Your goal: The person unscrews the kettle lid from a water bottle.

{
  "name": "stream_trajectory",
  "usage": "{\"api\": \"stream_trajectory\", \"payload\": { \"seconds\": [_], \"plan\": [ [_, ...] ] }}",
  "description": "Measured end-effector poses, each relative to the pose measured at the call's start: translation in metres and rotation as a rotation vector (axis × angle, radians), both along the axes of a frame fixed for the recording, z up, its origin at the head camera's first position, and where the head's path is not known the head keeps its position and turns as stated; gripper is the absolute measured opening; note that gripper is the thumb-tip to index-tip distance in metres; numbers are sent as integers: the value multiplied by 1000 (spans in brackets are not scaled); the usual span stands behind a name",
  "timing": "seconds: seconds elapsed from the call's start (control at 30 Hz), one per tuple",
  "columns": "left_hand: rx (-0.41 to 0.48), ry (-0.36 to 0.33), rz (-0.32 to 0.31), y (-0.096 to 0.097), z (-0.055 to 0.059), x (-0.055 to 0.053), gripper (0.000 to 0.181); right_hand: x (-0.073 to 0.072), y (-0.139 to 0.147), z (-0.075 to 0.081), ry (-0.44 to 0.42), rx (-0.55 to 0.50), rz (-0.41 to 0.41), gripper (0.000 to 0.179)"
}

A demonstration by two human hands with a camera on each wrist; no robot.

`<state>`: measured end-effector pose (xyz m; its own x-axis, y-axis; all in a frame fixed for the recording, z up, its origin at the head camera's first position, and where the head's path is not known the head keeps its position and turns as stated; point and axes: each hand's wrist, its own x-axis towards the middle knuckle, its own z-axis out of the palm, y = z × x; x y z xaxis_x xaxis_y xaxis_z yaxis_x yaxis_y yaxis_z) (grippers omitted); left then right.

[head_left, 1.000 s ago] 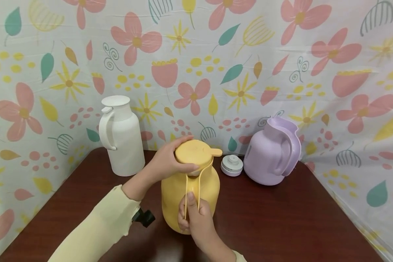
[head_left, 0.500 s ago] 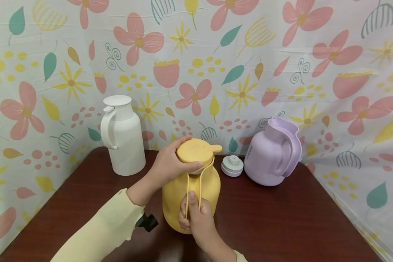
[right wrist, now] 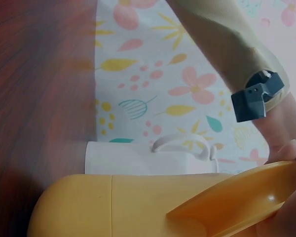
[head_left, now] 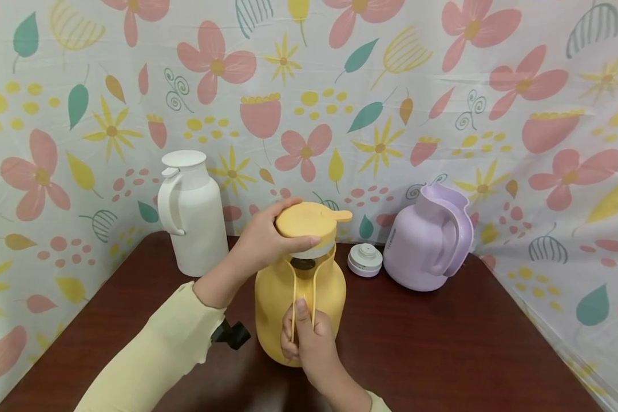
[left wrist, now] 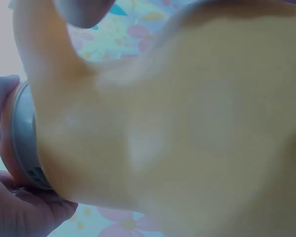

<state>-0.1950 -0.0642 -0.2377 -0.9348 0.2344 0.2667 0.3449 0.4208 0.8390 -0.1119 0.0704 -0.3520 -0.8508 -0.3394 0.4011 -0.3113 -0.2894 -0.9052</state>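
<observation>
A yellow thermos jug stands on the dark table in the head view. My left hand grips its round yellow lid, thumb at the near side and fingers around the far left side. The lid sits raised above the jug's neck, and a dark opening shows beneath its pale underside. Below, my right hand holds the jug's handle, with the thumb up along it. In the left wrist view, fingers wrap the lid beside a grey ring. The right wrist view shows the jug's side close up.
A white thermos jug stands behind on the left. To the back right is a lilac jug without a lid, with a white stopper beside it. A flowered cloth hangs behind the table.
My left hand has lifted the lid upward from the jug's neck, so the gap under it now shows. My right hand and the jug's body have stayed in place.
</observation>
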Motion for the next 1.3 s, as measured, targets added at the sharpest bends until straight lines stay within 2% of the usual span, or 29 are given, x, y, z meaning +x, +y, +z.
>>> {"api": "stream_trajectory", "payload": {
  "seconds": [0.27,0.7,0.83,1.0,1.17,1.3],
  "plan": [
    [-58,26,15,-3,13,0,85,0,-1,0,-7,14,-6,64],
    [-60,44,20,-10,32,4,84,1,-1,1,-25,17,-5,65],
    [-30,36,9,-14,37,4,79,1,0,1,-20,22,-14,66],
    [16,19,31,-24,41,4,71,1,0,0,-16,34,-24,65],
    [141,-28,26,-41,41,4,63,1,0,0,-22,42,-36,65],
    [209,-72,14,-58,38,8,64,2,0,-1,-15,37,-39,64]
  ]
}}
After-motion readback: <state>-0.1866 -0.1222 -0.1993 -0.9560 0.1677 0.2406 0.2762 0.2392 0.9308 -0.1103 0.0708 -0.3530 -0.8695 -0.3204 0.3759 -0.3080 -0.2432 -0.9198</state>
